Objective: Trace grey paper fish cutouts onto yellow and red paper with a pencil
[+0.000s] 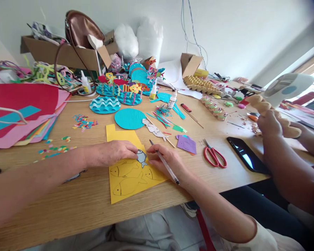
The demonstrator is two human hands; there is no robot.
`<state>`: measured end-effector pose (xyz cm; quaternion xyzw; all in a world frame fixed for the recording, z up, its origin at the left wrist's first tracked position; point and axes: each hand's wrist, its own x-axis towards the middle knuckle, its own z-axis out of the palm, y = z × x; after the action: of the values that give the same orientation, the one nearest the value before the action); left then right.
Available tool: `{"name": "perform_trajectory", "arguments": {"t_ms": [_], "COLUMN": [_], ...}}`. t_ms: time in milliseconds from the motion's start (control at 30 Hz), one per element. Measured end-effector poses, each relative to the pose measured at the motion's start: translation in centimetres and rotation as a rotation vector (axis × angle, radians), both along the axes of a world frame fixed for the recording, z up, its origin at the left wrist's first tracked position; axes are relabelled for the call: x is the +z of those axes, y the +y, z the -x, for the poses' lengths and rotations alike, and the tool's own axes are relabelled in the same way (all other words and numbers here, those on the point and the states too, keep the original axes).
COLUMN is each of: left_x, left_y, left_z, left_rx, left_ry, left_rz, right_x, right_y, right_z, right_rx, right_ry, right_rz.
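Observation:
A sheet of yellow card (125, 191) lies on the table in front of me, with several fish outlines drawn on it. On the card is a small grey-blue paper fish cutout (141, 157), tail toward me. My left hand (117, 152) reaches in from the left, its fingertips closed at the cutout's left edge. To the right of the cutout, my right hand (170, 162) grips a pen (167, 166) that slants across the fingers, tip up and away from the card. Part of another cutout shows under my left forearm.
Red-handled scissors (215, 157) and a black phone (247, 155) lie right of the card. A co-worker's hands (273, 127) hold an egg-carton piece at the right. Blue card discs (130, 119), glue bottles and paper scraps lie behind; stacked coloured paper (21, 115) sits left.

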<state>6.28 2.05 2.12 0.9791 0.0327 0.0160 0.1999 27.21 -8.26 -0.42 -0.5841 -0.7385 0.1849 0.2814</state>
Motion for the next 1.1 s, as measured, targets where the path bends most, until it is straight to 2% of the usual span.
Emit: {"name": "perform_trajectory", "arguments": {"t_ms": [167, 433, 900, 1100], "left_x": [-0.41, -1.07, -0.63, -0.96], "left_y": [-0.11, -0.18, -0.54, -0.22], "left_z": [0.22, 0.59, 0.69, 0.48], "left_rx": [0.009, 0.022, 0.048, 0.032], "left_ry": [-0.014, -0.032, -0.041, -0.039], "left_rz": [-0.007, -0.010, -0.002, -0.024], "right_x": [-0.12, 0.21, 0.24, 0.23], "right_y": [-0.23, -0.50, -0.59, -0.57], "right_z": [0.30, 0.49, 0.49, 0.57], "right_rx": [0.075, 0.076, 0.085, 0.094], "right_ry": [-0.015, -0.010, -0.003, -0.019], "right_rz": [-0.024, 0.018, 0.015, 0.004]}}
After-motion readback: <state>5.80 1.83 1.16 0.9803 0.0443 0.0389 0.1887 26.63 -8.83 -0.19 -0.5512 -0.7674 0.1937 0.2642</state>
